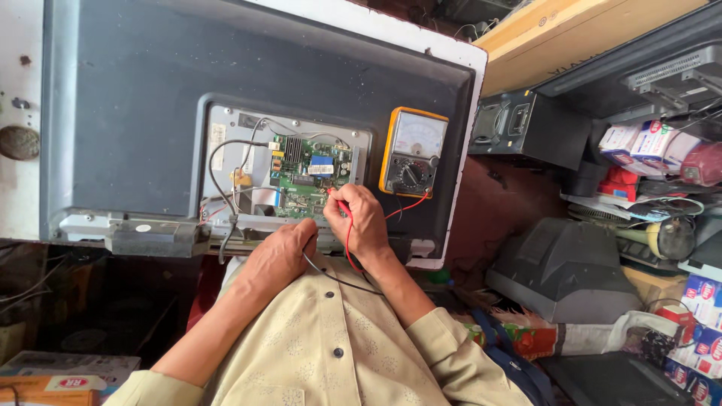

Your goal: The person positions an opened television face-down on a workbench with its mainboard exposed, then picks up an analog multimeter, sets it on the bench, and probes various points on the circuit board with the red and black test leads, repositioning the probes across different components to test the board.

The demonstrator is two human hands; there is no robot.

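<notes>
My right hand [362, 222] pinches the red probe [336, 197] on the green circuit board [304, 177], just ahead of my fingers; my left hand [282, 252] is curled around the black lead [331, 277]. The yellow multimeter [412, 153] sits just beyond my right hand, and white-and-red boxes [639, 143] are stacked far off to its right.

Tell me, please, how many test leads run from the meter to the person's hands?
2: the red lead runs from the yellow meter to the right hand; the black lead curves below the left hand. Their tips are hidden by the fingers.
</notes>
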